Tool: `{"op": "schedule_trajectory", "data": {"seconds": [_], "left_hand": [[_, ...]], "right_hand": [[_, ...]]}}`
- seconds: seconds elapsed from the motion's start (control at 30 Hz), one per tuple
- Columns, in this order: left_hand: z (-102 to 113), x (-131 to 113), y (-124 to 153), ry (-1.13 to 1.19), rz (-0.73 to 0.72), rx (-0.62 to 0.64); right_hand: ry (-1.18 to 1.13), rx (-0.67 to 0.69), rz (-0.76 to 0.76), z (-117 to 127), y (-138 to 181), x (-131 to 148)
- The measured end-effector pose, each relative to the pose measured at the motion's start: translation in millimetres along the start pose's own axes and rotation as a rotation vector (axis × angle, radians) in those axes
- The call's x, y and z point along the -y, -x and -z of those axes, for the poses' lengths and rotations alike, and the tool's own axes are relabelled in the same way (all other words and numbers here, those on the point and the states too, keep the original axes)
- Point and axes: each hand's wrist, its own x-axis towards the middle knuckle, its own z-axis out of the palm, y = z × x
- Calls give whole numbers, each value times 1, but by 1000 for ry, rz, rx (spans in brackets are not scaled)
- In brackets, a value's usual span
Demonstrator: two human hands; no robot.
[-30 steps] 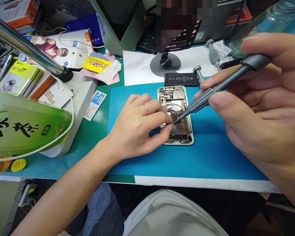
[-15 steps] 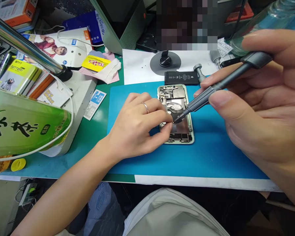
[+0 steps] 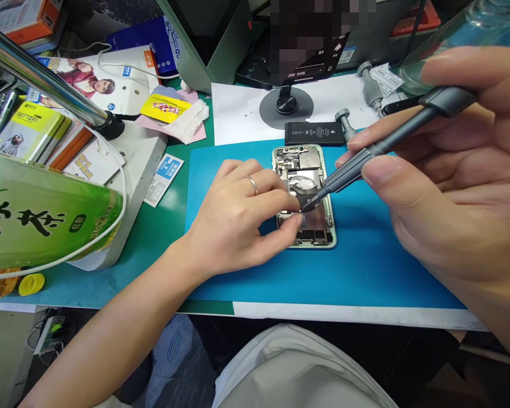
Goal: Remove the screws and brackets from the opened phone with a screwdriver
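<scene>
My right hand (image 3: pixel 446 187) grips a dark grey screwdriver (image 3: pixel 378 148), which slants down to the left. At the screwdriver's tip, my left hand (image 3: pixel 246 218), with a ring on one finger, has its thumb and forefinger pinched close together. Whatever lies between those fingertips is too small to make out. Directly beneath them is an opened phone (image 3: pixel 318 218) in a pale green frame, its inner parts bare. My left fingers cover part of its left side. A black phone battery (image 3: pixel 312 134) lies just beyond the phone's top edge.
The phone lies on a blue mat (image 3: pixel 365 272). Behind are small grey screwdrivers (image 3: pixel 372 90), a round stand (image 3: pixel 286 105) with a screen, and a glass jar (image 3: pixel 459 45). To the left are a green bottle (image 3: pixel 46 212), a metal pole (image 3: pixel 46 73) and several boxes (image 3: pixel 29 133).
My left thumb has shifted very slightly to the right, beside the screwdriver tip. My right hand and the screwdriver have hardly moved. The phone and battery stay where they were.
</scene>
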Motion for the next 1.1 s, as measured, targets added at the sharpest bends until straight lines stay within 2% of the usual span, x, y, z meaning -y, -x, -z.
{"op": "schedule_trajectory", "data": {"seconds": [0.27,0.6,1.1], "left_hand": [[0,0,0,-2,-23,-13],[-2,-2,-1,-4,-11,-86],[-1,-2,1,-28,9,-164]], "right_hand": [[-7,5,13,1,-1,-3],[-154,-6,77,1,-6,-15],[-170,-56,15,2,-7,-21]]}}
